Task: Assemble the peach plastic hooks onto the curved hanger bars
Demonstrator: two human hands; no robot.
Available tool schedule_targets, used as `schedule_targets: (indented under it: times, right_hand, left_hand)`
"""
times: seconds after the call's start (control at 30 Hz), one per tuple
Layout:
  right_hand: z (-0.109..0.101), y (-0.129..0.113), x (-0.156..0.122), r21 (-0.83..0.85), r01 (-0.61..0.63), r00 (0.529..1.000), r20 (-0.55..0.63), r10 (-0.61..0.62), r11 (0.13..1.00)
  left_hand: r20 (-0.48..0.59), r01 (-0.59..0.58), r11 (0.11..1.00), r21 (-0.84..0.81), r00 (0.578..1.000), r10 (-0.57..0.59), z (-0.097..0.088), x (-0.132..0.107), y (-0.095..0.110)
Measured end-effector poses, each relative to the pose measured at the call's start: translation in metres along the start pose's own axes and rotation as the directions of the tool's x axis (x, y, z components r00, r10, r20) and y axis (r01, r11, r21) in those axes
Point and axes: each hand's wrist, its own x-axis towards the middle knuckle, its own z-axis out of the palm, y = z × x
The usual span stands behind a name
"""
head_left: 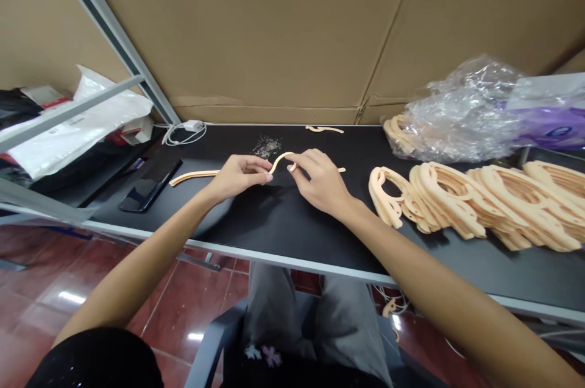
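Note:
A thin, curved, peach-coloured rubber strip arches above the black tabletop between my two hands. My left hand pinches its left part between thumb and fingers. My right hand pinches its right end with the fingertips. A longer piece of the same strip trails to the left of my left hand and lies on the table.
Rows of peach rubber gaskets lie stacked on the right, with a crumpled clear plastic bag of more behind them. A black phone lies at left, a white charger behind it. Small scraps rest near the cardboard wall.

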Motion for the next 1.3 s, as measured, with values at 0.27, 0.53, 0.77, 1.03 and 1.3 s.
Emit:
schedule_targets:
  times: [0.27,0.53,0.77,1.03,1.3]
  right_hand:
    - [0.002,-0.001,-0.003,0.082,-0.018,1.0,0.015,0.017,0.996]
    - [0.008,0.003,-0.003,0.118,-0.096,0.994,-0.04,0.101,0.988]
    - [0.004,-0.005,-0.004,0.019,0.068,0.992,0.109,-0.07,0.997]
    - [-0.003,-0.004,-0.004,-0.248,0.049,0.985,0.171,-0.007,0.968]
    - [0.004,0.004,-0.005,-0.134,0.119,0.969,0.23,-0.086,0.984]
  left_hand:
    - [-0.313,-0.031,0.797,0.603,0.91,0.273,-0.022,0.009,-0.016]
    - [-0.271,-0.113,0.993,0.037,0.955,0.119,0.016,0.016,-0.02]
    - [-0.457,-0.215,0.911,-0.353,0.889,0.032,0.011,0.042,-0.013]
    - [-0.337,-0.068,0.851,-0.521,0.932,-0.132,0.004,0.036,-0.018]
    - [-0.23,-0.046,0.95,-0.309,0.973,-0.028,0.013,0.031,-0.02]
